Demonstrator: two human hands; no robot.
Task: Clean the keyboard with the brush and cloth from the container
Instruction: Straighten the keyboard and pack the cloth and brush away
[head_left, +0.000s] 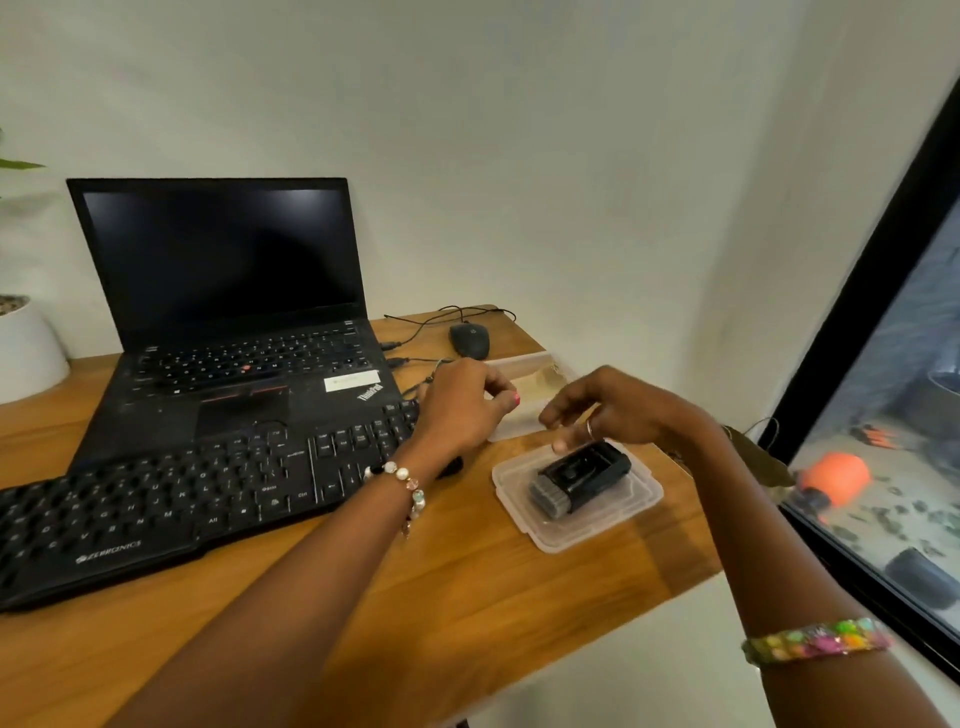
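Observation:
A black external keyboard (171, 499) lies at the desk's front left. To its right, a clear plastic lid (639, 499) lies flat with a black brush tool (582, 480) on it. Behind the lid stands a clear container (524, 423) with something yellowish inside, perhaps the cloth (543, 379). My left hand (462, 410) grips the container's left edge, thumb against its wall. My right hand (618, 410) hovers over the container's front and the brush, its fingers loosely curled and holding nothing that I can see.
An open black laptop (228, 291) stands behind the keyboard, and a black mouse (469, 340) with cables lies at the back right. A white plant pot (26, 348) is at the far left. The desk's right edge (691, 566) runs close to a dark-framed window (878, 291).

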